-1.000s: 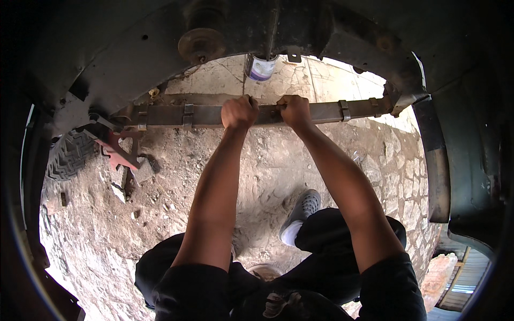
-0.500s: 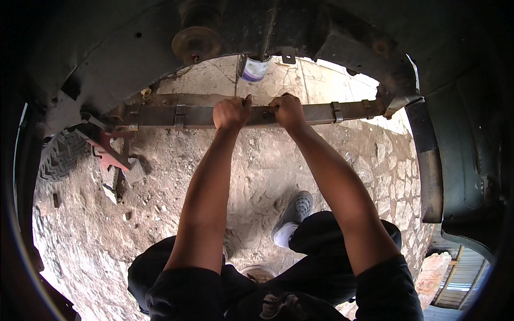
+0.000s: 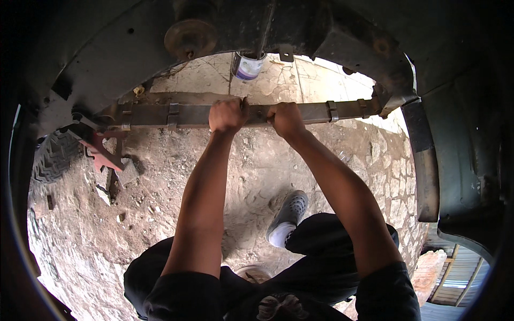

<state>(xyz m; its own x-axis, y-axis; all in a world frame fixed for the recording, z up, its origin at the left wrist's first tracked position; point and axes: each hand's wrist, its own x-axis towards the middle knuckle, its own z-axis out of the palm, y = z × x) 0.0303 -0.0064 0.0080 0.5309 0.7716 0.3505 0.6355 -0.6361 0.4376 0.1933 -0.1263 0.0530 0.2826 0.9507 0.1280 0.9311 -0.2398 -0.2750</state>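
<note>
A long, dark leaf spring [image 3: 195,115] runs from left to right beneath a vehicle's body, with metal clips [image 3: 173,116] bent around it. Both my hands grip it near its middle, a short gap between them. My left hand [image 3: 226,114] is closed over the bar, thumb on the inner side. Just to the right, my right hand [image 3: 286,119] is closed around the same bar, knuckles up. The undersides of my fingers are hidden. At the right end the spring meets a bracket [image 3: 383,100] on the dark frame.
Dark vehicle bodywork [image 3: 300,32] arches overhead and down both sides. A red metal stand [image 3: 101,151] and a treaded tyre [image 3: 55,155] are at left. Beyond the spring is a white and purple tin [image 3: 248,67]. Rough, stony ground [image 3: 155,176] lies below, with my grey clog [image 3: 289,208] on it.
The whole view has shifted slightly, so things appear a little further left. Both hands keep their grip at about the same places on the leaf spring.
</note>
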